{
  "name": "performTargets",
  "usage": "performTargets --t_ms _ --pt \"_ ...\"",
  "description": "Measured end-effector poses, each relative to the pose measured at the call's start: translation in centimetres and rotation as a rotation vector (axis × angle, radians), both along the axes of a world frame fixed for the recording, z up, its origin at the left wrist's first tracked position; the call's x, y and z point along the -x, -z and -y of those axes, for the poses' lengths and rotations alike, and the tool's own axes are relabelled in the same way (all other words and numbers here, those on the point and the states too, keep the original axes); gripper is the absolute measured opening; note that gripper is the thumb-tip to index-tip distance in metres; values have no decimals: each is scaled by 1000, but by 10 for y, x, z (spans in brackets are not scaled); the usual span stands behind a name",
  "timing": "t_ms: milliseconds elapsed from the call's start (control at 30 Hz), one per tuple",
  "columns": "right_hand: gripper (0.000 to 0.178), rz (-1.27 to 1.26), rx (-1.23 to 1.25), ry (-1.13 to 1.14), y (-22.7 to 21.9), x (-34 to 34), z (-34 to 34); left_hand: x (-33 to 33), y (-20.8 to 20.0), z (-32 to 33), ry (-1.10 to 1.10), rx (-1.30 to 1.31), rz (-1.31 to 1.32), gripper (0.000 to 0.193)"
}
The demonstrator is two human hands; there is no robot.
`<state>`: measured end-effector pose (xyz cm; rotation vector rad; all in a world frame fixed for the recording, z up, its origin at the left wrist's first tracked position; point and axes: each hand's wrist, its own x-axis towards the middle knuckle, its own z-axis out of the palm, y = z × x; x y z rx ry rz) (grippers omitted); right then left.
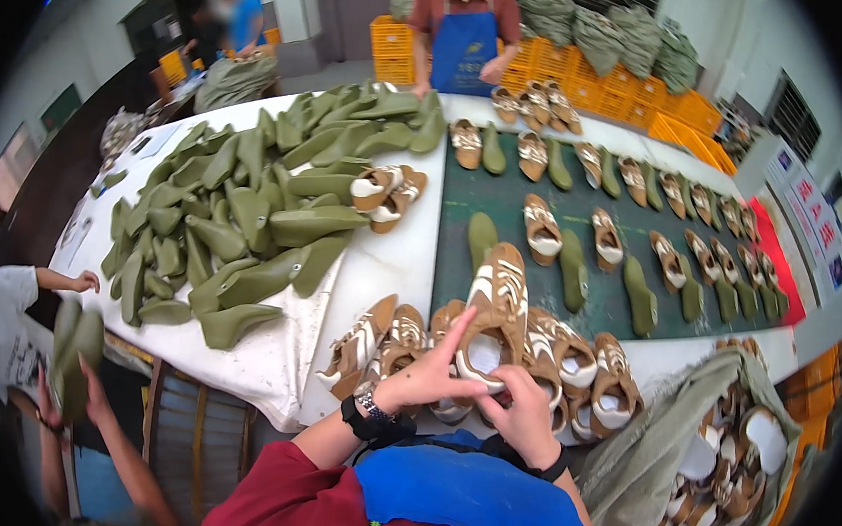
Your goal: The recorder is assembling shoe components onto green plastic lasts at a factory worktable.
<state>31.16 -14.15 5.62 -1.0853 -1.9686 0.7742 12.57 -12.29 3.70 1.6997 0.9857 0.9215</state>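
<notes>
A brown-and-white lace-up sneaker [502,295] is between my hands at the near edge of the table, its toe pointing away and its opening toward me. My left hand [429,367] grips it by the left side and heel, the index finger stretched along the upper. At the heel collar, my right hand [523,409] pinches the rim with thumb and fingers. Several similar sneakers [614,386] stand close around both hands. Just beyond the held sneaker's toe lies a green shoe last [482,235].
A big heap of green lasts [231,238] covers the left table. Sneakers and lasts stand in rows on the dark green mat [474,190]. A sack of sneakers [636,462] is at my right. One co-worker [465,29] stands opposite; another person's hands [70,395] hold lasts at left.
</notes>
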Motion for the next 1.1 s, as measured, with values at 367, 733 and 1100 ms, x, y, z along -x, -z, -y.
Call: performTargets --t_ms 367,733,1100 --pt "44 -9 -45 -97 5 16 -23 90 1 -39 -345 114 -72 42" --pt "31 135 -121 131 -1 -21 -5 267 19 -227 -931 201 224 69" --pt "29 143 -144 511 -53 -105 42 137 2 -157 -395 -429 -419 47"
